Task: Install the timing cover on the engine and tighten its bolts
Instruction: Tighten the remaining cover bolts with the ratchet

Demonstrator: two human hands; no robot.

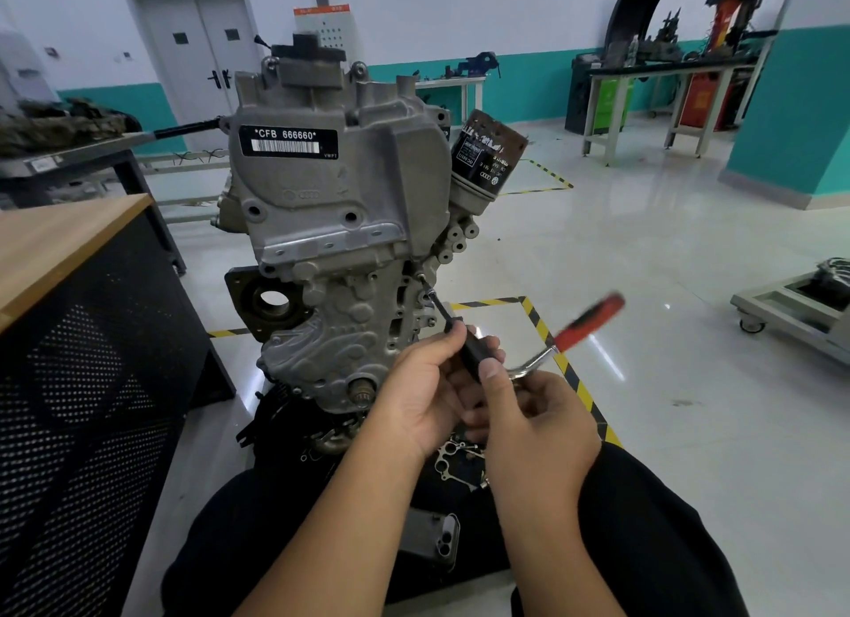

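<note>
Both hands on one ratchet, driving a timing cover bolt.

Nearest me, my right hand (536,425) curls under the ratchet (529,363) at its head, so the blurred red handle (591,319) can swing out to the right. My left hand (430,386) pinches the black extension (448,319) between thumb and fingers, I judge to keep the bit square on the bolt (421,277). That bolt sits at the right edge of the timing cover (331,193), already seated on the upright engine (340,322) in front of my knees. Just behind, the oil filter (487,156) juts off to the right. A gasket (453,457) lies below my hands.
</note>
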